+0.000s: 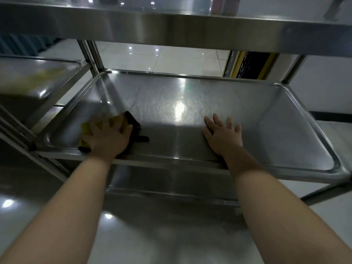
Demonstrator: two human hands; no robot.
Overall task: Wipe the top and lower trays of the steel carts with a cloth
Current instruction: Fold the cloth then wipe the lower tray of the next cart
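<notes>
One view only, head-worn, wide-angle. Sits low and close before the near edge of the cart's middle tray (238,103), facing forward and down into it, beneath the top tray (171,25). Second cart (17,69) crosses the frame's left edge, blurred.

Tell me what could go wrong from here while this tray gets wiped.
The bare right hand rests flat on the tray and may leave smears. The cloth under the left hand sits at the near-left corner, so the right side might get missed. The upper tray overhangs closely; a head bump seems possible.
</notes>
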